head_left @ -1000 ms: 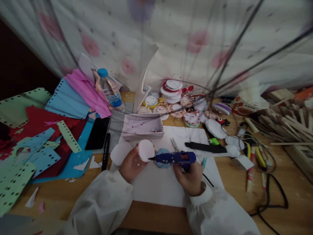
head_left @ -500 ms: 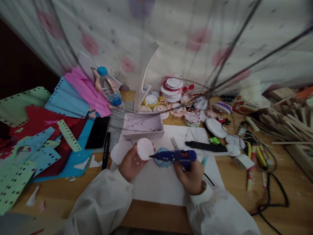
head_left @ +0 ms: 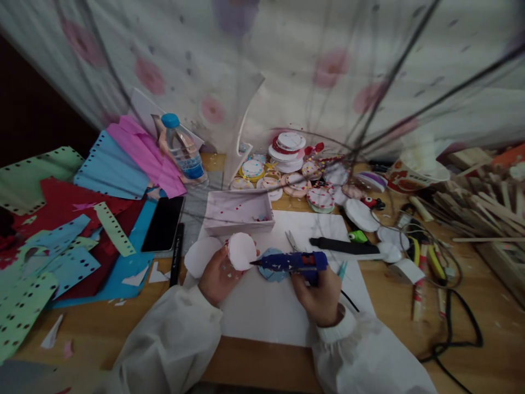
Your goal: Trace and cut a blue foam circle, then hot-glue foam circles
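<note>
The right hand at five o'clock is closed around the glue gun, nozzle at the disc's edge. The left hand pinches that disc above the sheet. Squeeze gently, keep fingertips off the bead. At twelve o'clock sits the tray.

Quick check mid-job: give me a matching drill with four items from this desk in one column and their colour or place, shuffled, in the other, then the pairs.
Things:
1. glue gun
2. white disc
3. phone
4. water bottle

Descriptions:
A. lying flat and black, left of the shallow box
B. blue-capped, leaning at the back left
C. held in the left hand
D. blue, gripped by the right hand, nozzle pointing at the disc

Pairs: 1-D, 2-C, 3-A, 4-B
</note>
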Available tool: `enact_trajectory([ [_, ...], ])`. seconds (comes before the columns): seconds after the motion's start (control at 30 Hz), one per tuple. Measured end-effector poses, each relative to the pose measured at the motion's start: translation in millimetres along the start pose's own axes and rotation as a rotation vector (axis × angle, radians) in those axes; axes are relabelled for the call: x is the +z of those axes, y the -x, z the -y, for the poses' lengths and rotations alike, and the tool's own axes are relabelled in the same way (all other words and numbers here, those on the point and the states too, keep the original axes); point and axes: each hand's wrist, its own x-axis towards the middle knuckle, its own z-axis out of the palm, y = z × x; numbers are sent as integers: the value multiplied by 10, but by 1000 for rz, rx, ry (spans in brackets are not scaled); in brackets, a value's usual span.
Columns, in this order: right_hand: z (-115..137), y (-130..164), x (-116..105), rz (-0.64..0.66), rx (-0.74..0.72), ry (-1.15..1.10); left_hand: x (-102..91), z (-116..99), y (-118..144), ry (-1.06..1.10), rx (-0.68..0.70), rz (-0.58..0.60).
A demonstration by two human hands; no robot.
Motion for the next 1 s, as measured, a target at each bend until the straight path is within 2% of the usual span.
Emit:
enact_trajectory([
  [0.47,-39,16,15,-11,1,4,11,-20,12,43,-40,39],
  [1.0,-41,16,0,5,39,-14,72,-18,27,21,-17,-26],
])
